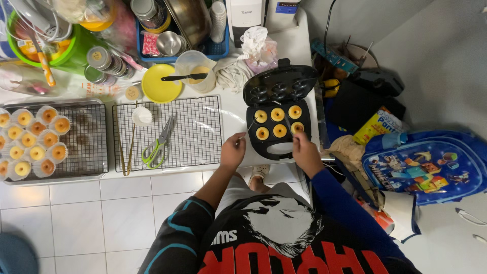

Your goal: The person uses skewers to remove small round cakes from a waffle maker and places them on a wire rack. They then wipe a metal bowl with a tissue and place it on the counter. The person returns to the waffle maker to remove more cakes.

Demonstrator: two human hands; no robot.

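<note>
A black mini cake maker (278, 111) stands open on the white counter, with several round golden cakes (277, 114) in its lower plate. My left hand (233, 151) sits just left of it, gripping a thin skewer (248, 130) that points at the cakes. At the maker's front right corner, my right hand (306, 150) holds a second thin skewer (287, 123) reaching over the lower cakes.
A wire cooling rack (195, 127) carries green-handled scissors (158, 143), an empty paper cup (142, 116) and wooden chopsticks. The left rack (86, 142) holds several cakes in paper cups. Behind are a yellow plate (160, 86), a batter cup (195, 71) and dishes. A blue backpack (426, 165) lies right.
</note>
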